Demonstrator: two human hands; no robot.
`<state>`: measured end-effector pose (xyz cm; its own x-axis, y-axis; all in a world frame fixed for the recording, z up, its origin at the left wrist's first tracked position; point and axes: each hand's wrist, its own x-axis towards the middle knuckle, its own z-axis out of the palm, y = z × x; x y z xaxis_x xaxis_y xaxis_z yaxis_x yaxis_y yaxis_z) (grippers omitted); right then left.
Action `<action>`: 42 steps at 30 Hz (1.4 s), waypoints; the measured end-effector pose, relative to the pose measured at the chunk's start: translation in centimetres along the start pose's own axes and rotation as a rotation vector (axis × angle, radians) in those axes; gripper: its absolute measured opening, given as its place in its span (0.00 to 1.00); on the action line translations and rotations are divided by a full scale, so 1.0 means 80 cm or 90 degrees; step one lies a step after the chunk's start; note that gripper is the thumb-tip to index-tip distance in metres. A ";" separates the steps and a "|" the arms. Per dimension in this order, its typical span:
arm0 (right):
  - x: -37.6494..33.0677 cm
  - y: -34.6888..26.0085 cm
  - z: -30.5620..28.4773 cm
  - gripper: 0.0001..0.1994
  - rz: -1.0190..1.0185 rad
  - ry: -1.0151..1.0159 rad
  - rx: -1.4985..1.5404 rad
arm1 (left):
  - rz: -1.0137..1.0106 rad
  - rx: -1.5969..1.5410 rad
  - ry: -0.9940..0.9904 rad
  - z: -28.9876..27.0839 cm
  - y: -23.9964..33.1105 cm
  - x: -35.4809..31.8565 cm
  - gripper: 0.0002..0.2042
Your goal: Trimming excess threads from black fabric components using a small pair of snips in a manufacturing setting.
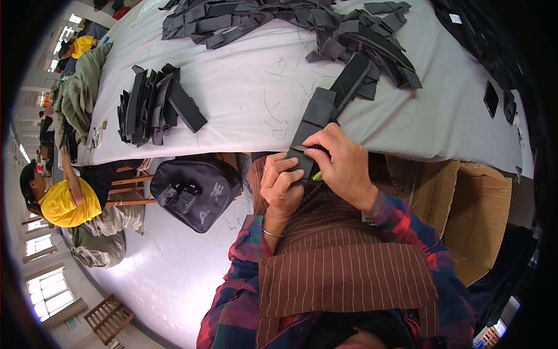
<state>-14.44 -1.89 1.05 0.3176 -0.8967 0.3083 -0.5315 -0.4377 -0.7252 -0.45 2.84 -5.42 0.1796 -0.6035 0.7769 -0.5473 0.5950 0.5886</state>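
Note:
A dark grey fabric strip [314,115] with folded sections runs from the table edge up toward the pile. My left hand [281,185] is closed on its near end, with the thumb and fingers pressing the cloth. My right hand [344,166] pinches the right edge of the same strip between thumb and forefinger. A small bright green piece [317,175] shows just under my right hand; its kind is hidden. Beyond the strip, a large heap of similar dark fabric pieces [244,20] spreads over the far side of the table.
A stack of dark fabric pieces [152,104] lies left on the white-covered table [232,110]. A black bag [197,192] sits below the table edge, and an open cardboard box [479,212] stands at right. A phone [491,99] lies far right. A person in yellow [64,203] works at left.

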 end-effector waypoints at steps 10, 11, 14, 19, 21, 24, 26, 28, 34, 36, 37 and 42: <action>-0.001 -0.005 -0.001 0.05 -0.015 0.013 0.048 | 0.009 0.021 -0.004 0.000 0.005 0.006 0.16; -0.001 -0.004 -0.001 0.05 -0.023 0.004 0.025 | 0.011 0.022 -0.016 -0.001 0.006 0.006 0.16; 0.004 0.003 -0.005 0.05 -0.006 0.002 -0.005 | 0.008 0.044 -0.037 -0.004 0.006 0.004 0.16; 0.008 0.013 -0.028 0.08 0.011 -0.045 0.080 | -0.032 0.045 0.013 -0.004 0.004 0.011 0.15; 0.011 0.016 -0.040 0.09 0.001 -0.116 0.113 | -0.062 0.055 0.016 -0.004 0.007 0.015 0.15; 0.016 0.024 -0.045 0.08 -0.043 -0.160 0.116 | -0.067 0.004 0.006 -0.006 0.002 0.022 0.15; 0.018 0.027 -0.046 0.08 -0.055 -0.169 0.120 | -0.061 -0.008 -0.005 -0.008 -0.003 0.021 0.16; 0.021 0.029 -0.047 0.08 -0.069 -0.179 0.124 | -0.055 -0.019 -0.015 -0.009 -0.006 0.021 0.16; 0.027 0.030 -0.054 0.09 -0.070 -0.222 0.121 | -0.031 -0.008 -0.055 -0.013 -0.002 0.032 0.16; 0.028 0.030 -0.054 0.09 -0.077 -0.216 0.086 | -0.049 -0.006 -0.080 -0.015 -0.005 0.033 0.17; 0.028 0.031 -0.054 0.09 -0.077 -0.215 0.086 | -0.050 -0.006 -0.081 -0.015 -0.005 0.034 0.17; 0.030 0.029 -0.056 0.08 -0.097 -0.229 0.066 | -0.036 0.007 -0.139 -0.018 -0.006 0.040 0.18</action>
<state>-18.39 -5.38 2.87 0.6514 -0.7332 0.1954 -0.3811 -0.5388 -0.7513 1.59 1.39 -2.87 0.0298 -0.7369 0.6753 -0.5502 0.5520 0.6266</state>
